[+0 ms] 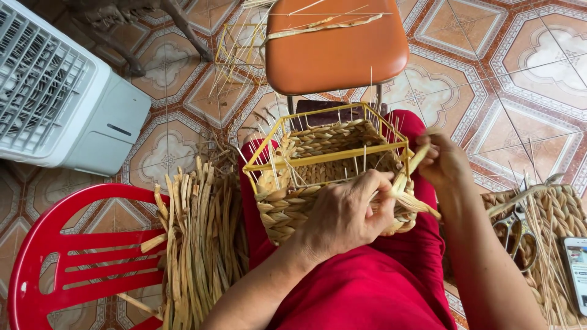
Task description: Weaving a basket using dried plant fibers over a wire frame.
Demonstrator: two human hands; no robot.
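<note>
Both hands (351,214) (443,162) weave basket (287,211) with strand (406,195).

A half-woven basket (306,183) lies tilted on the lap, its mouth facing away. Its walls are braided tan straw, built around a yellow wire frame (342,156) with thin upright stakes poking out. A flat straw strand (406,192) wraps over the right near corner, pinched there between both hands.
</note>
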